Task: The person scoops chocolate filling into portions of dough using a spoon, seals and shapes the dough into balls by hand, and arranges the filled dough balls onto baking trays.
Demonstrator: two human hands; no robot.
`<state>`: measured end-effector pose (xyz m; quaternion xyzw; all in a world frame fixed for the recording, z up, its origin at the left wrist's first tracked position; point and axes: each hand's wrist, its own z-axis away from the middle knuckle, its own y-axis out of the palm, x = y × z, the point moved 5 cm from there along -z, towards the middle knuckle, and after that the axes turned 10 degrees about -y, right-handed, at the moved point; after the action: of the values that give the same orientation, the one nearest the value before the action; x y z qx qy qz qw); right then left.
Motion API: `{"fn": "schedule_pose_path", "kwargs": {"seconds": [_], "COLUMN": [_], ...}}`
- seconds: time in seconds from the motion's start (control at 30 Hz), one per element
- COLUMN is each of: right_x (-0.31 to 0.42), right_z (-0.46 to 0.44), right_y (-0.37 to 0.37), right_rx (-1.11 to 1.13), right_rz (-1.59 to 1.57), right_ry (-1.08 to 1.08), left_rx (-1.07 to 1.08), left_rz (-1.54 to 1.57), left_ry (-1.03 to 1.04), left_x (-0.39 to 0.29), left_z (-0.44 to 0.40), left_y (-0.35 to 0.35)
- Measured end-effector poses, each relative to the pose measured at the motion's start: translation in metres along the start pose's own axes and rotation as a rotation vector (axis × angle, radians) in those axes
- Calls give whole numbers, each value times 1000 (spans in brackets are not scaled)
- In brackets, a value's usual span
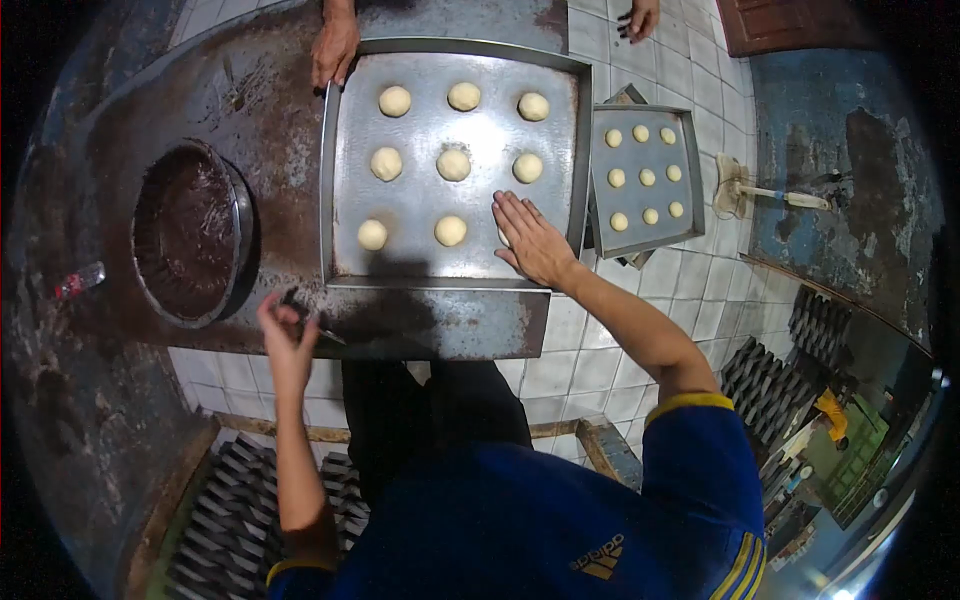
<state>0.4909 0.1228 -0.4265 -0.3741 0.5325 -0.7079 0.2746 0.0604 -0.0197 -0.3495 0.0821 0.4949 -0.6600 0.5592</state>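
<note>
My right hand [533, 243] lies flat, fingers stretched, at the lower right of a large metal tray [480, 270]. A pale edge of a dough ball [502, 236] shows under it; the rest is covered. Several round dough balls [453, 165] sit spaced in rows on the tray. My left hand [290, 335] is at the table's front edge, left of the tray, its fingers bent. Something thin and dark shows at its fingers, too unclear to name. Another person's hand [335, 50] grips the tray's upper left corner.
A dark round basin [243, 215] stands on the stained table [110, 150], with a small plastic bottle [80, 281] further left. To the right, a smaller-looking tray [650, 240] holds more dough balls. Another person's second hand [640, 18] hangs above the tiled floor [690, 290].
</note>
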Motion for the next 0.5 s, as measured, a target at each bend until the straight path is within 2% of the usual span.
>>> {"fn": "schedule_pose_path", "kwargs": {"seconds": [0.03,0.07,0.13,0.2,0.23,0.33,0.4,0.43,0.47,0.5], "right_x": [0,-3,-10,-37,-31,-23,19,48,94,130], "right_z": [-1,-4,-3,9,9,42,41,32,14,-4], "right_y": [0,-2,3,-8,-33,-72,-82,-78,-84,-65], "right_rx": [81,74,48,-214,-579,-911,-959,-860,-828,-672], "right_rz": [-13,-1,-303,-1023,-1452,-1222,-923,-842,-930,-830], "right_ry": [7,3,83,478,519,756,735,662,579,526], "left_rx": [-39,-100,-156,-160,-161,-118,-63,-43,-23,0], "left_rz": [82,75,75,81,75,138,241,302,362,420], "left_ry": [36,-50,-170,-287,-368,-635,-760,-805,-840,-873], "left_x": [47,78,161,267,313,395,429,448,463,479], "left_z": [8,23,58,102,127,207,252,272,289,307], "left_y": [-23,-44,-88,-111,-119,-117,-98,-87,-76,-65]}}
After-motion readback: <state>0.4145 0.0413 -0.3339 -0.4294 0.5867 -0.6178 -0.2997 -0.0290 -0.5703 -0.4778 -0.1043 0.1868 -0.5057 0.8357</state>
